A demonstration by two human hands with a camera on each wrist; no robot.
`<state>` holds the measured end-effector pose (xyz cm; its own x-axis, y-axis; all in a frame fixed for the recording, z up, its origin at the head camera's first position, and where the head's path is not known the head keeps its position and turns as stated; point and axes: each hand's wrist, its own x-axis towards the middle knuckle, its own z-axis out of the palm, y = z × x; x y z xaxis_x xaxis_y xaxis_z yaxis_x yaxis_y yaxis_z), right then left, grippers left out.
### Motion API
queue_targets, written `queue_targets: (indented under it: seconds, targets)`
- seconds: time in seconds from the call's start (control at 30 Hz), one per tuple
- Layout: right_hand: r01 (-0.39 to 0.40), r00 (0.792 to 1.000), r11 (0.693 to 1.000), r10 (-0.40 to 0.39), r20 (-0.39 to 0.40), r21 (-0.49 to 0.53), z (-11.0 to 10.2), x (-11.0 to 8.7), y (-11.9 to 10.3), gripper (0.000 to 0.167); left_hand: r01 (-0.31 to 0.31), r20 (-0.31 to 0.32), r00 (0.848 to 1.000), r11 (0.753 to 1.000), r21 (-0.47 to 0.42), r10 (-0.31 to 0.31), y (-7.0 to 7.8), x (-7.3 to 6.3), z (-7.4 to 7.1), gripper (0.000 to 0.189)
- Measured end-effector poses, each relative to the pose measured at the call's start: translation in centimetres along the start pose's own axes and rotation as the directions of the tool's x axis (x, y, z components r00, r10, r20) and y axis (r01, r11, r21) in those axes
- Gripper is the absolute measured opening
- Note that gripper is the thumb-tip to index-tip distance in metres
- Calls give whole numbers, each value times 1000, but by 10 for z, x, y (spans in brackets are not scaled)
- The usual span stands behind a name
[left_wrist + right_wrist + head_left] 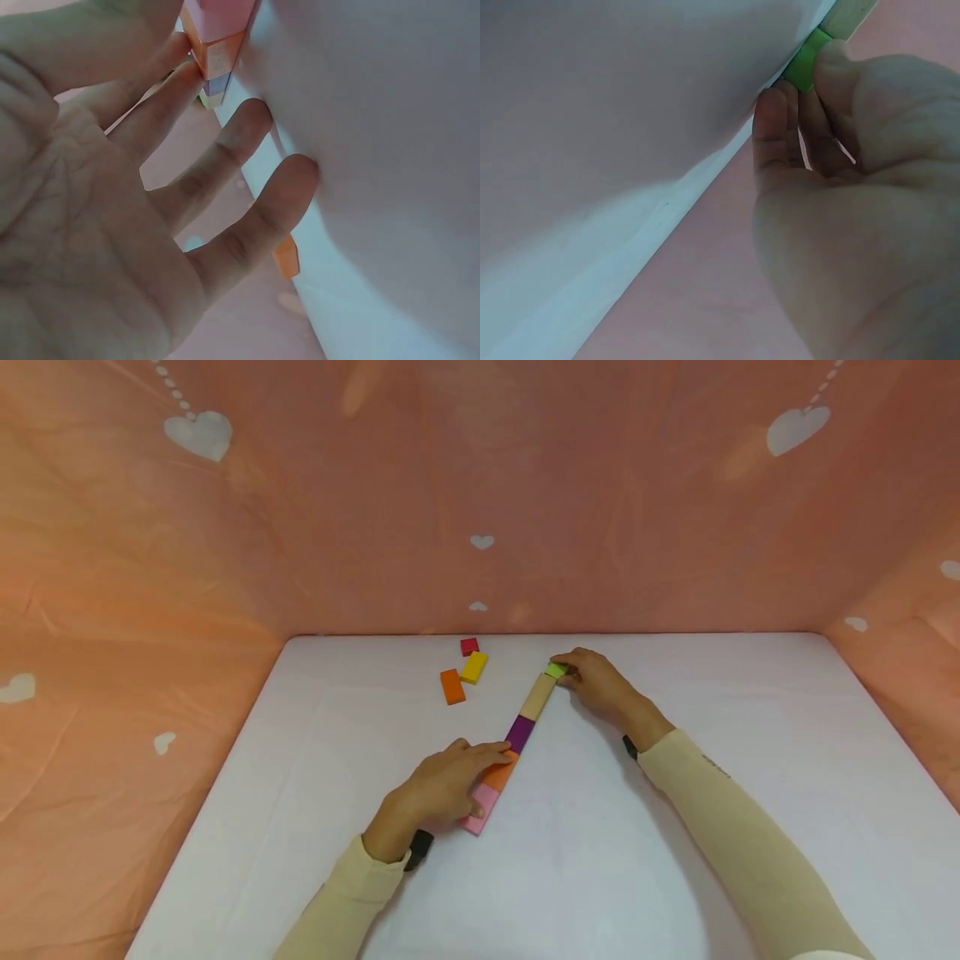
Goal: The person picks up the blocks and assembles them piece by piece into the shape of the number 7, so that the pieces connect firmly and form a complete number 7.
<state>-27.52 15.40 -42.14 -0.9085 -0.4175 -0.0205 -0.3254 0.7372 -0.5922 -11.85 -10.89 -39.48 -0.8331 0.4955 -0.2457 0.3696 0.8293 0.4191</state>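
Observation:
A slanted row of blocks lies end to end on the white table: a pink block point(483, 806), an orange block point(498, 773), a purple block point(520, 735), a tan block point(538, 697) and a small green block point(556, 670) at the far end. My left hand point(442, 783) rests along the near part, its thumb at the pink block and its extended fingers touching around the orange and purple ones. In the left wrist view two lower fingers stand apart from the blocks. My right hand point(603, 689) pinches the green block point(808, 61) between thumb and fingers, against the tan block's end.
Left of the row's far end lie a loose orange block point(452, 687), a yellow block point(474, 667) and a small red block point(469, 647). Behind the table point(360, 668) hangs a pink-orange cloth point(600, 510) with white hearts, which also covers both sides.

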Motion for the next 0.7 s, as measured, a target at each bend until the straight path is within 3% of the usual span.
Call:
queue_targets:
  seconds: [0.4, 0.7]
  targets:
    - [-29, 1000, 1000, 29, 1, 0, 1, -2, -6, 40, -7, -3, 1000, 999, -38, 6, -3, 0, 0, 75]
    - [-50, 999, 999, 50, -1, 19, 1, -1, -6, 40, -27, -39, 999, 999, 31, 28, -3, 1, -4, 85]
